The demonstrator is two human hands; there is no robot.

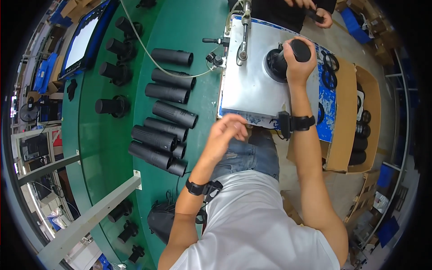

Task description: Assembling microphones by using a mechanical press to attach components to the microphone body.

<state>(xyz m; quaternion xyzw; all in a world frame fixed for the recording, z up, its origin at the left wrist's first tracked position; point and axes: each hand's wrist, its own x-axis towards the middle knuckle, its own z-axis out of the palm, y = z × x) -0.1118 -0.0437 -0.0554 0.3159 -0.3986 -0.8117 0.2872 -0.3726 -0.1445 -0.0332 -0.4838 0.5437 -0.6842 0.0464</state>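
- Right hand [298, 67] was wrapped round the narrow end of the black cylindrical part [301, 50], upper right of centre.
- Part's wide ring [272, 64] sat at the metal plate [247, 92]; I couldn't tell whether it touched.
- Left hand [225, 135] held nothing, fingers loosely curled, near the plate's lower edge at frame centre.
- I judged the part stiff and fairly light, probably plastic; smooth skin might slip in a loose grip.
- Best hold, I reckoned: full wrap on the narrow cylinder, fingers clear of the ring.
- Black tubes [175, 114] lay on the green desk [208, 49], left of centre.
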